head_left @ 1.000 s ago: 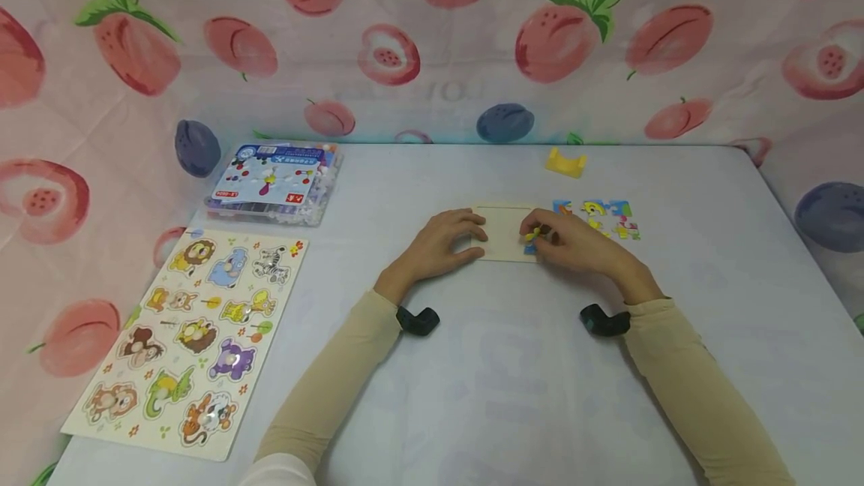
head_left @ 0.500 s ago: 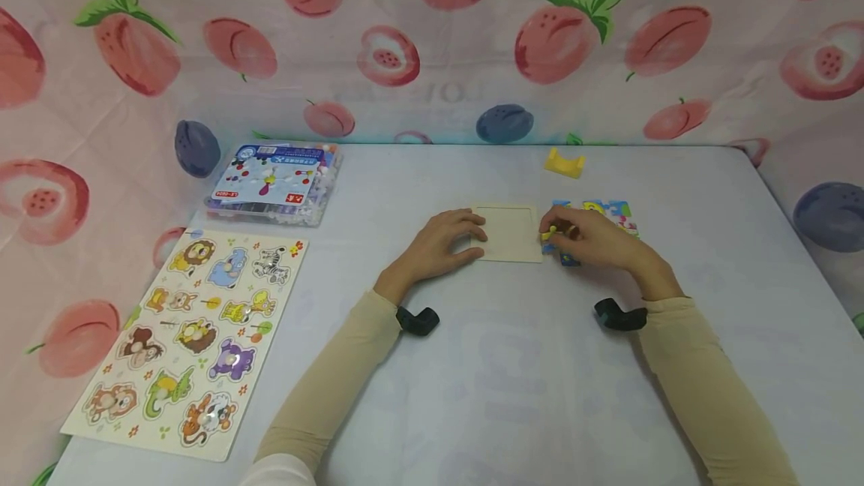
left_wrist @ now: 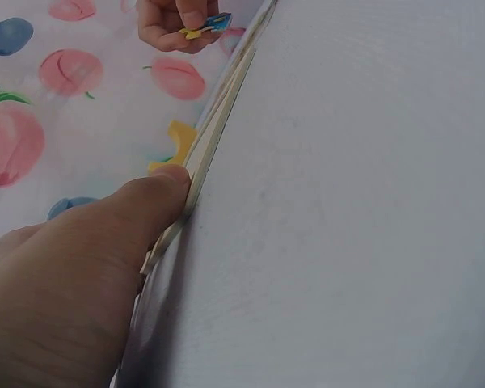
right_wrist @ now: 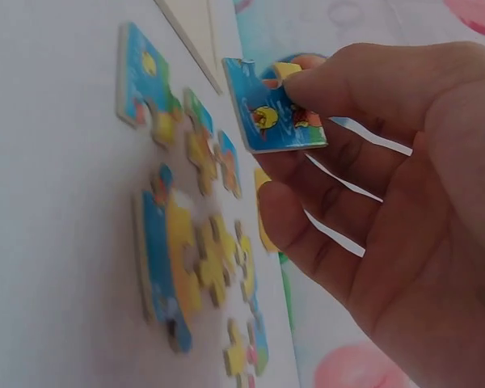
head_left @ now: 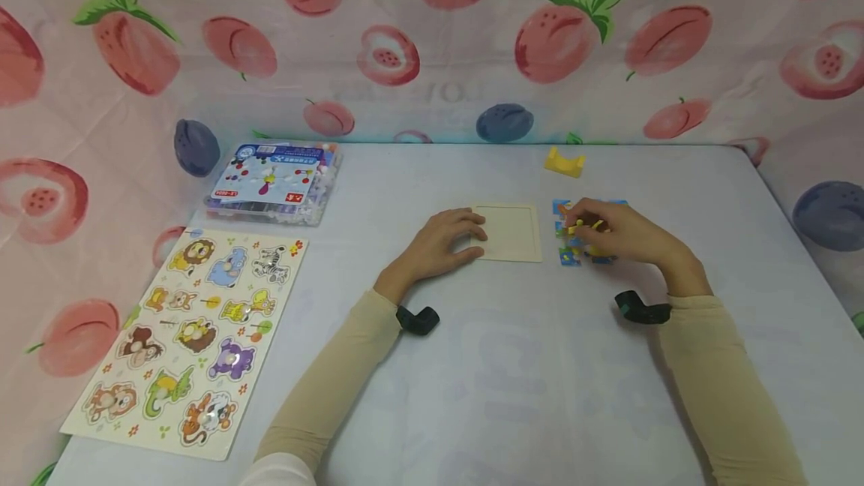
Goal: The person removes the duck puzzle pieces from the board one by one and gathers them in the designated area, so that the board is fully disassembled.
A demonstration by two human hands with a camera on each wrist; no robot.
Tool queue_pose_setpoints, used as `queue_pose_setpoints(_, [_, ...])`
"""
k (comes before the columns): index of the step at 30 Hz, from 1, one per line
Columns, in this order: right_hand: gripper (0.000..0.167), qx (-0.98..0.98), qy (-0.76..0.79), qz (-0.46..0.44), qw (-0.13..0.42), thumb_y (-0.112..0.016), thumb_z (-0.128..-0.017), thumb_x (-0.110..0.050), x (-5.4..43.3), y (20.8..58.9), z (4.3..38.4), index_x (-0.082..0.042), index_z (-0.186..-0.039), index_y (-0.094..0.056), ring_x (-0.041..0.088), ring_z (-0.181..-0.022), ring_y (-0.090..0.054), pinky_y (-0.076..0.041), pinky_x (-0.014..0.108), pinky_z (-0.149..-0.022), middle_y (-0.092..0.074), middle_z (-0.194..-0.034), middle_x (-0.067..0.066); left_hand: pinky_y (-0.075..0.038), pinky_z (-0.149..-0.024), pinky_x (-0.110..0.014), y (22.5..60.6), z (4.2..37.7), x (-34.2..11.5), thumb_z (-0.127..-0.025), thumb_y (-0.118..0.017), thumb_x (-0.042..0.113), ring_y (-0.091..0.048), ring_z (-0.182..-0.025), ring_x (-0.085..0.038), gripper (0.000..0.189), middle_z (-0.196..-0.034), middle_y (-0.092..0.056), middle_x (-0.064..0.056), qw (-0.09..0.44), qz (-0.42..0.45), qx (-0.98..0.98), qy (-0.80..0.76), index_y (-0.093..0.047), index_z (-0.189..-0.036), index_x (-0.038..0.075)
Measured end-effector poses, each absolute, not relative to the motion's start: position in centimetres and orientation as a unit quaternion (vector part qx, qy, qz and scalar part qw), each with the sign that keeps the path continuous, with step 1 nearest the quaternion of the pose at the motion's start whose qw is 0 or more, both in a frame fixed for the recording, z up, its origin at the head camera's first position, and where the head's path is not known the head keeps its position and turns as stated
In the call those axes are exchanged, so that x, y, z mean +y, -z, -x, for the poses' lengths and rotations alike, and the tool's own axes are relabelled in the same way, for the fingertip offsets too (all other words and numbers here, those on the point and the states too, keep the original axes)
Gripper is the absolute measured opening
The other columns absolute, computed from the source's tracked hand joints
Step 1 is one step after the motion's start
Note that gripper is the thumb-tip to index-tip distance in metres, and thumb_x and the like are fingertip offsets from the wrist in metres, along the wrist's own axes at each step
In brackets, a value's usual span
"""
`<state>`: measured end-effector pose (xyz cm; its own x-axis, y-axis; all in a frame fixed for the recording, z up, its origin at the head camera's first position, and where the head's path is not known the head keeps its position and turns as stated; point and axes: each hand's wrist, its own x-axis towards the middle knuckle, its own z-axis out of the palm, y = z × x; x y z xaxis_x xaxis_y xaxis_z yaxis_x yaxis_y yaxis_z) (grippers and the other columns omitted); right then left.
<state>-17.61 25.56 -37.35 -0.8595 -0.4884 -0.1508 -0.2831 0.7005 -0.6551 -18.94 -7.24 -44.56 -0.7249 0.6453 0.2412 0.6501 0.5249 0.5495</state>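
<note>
My right hand (head_left: 617,231) pinches a blue jigsaw puzzle piece (right_wrist: 259,117) with a small yellow duck on it. Thumb and fingertips grip its upper edge, above the loose pieces. Several loose puzzle pieces (right_wrist: 166,250) in blue and yellow lie on the table under this hand, which partly hides them in the head view. Left of them lies a pale wooden puzzle tray (head_left: 509,235), flat and bare inside. My left hand (head_left: 442,244) rests on the tray's left side, fingers loosely bent. In the left wrist view its thumb (left_wrist: 158,202) touches the tray's edge.
A yellow notched block (head_left: 565,163) stands at the back. To the left lie a board of animal pictures (head_left: 196,336) and a clear plastic box (head_left: 273,182) with a blue label card. A peach-print cloth (head_left: 445,96) hangs behind the white table.
My right hand has moved right, from over the tray to above the loose pieces, still pinching the puzzle piece. The tray's bare right side now shows. My left hand stays put.
</note>
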Motion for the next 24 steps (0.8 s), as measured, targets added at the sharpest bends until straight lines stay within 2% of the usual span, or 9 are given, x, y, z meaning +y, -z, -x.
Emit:
queue_pose_setpoints(7, [0.013, 0.918, 0.317, 0.188, 0.144, -0.055, -0.095, -0.017, 26.7, 37.2, 17.7, -0.014, -0.107, -0.060, 0.013, -0.093, -0.055, -0.047, 0.022, -0.073, -0.063, -0.104, 0.003, -0.027, -0.114, -0.043, 44.4, 18.9, -7.2, -0.089, -0.065, 0.032, -0.037, -0.137, -0.020, 0.022, -0.135, -0.054, -0.001, 0.000, 0.368, -0.875, 0.315, -0.067, -0.108, 0.020])
queue_pose_setpoints(18, [0.015, 0.927, 0.292, 0.176, 0.154, -0.057, -0.094, -0.018, 28.2, 36.9, 17.7, -0.012, -0.109, -0.059, 0.015, -0.095, -0.054, -0.043, 0.019, -0.080, -0.062, -0.108, 0.007, -0.026, -0.114, -0.042, 44.5, 18.9, -7.2, -0.090, -0.065, 0.033, -0.037, -0.137, -0.018, 0.022, -0.135, -0.054, 0.001, -0.003, 0.363, -0.878, 0.312, -0.066, -0.108, 0.021])
queue_pose_setpoints(24, [0.016, 0.926, 0.300, 0.164, 0.162, -0.059, -0.094, -0.019, 29.3, 37.1, 17.8, -0.012, -0.108, -0.060, 0.008, -0.091, -0.055, -0.043, 0.016, -0.078, -0.063, -0.105, 0.004, -0.026, -0.114, -0.042, 44.3, 18.9, -7.1, -0.089, -0.065, 0.032, -0.037, -0.137, -0.019, 0.022, -0.135, -0.054, 0.000, -0.003, 0.364, -0.877, 0.314, -0.066, -0.108, 0.020])
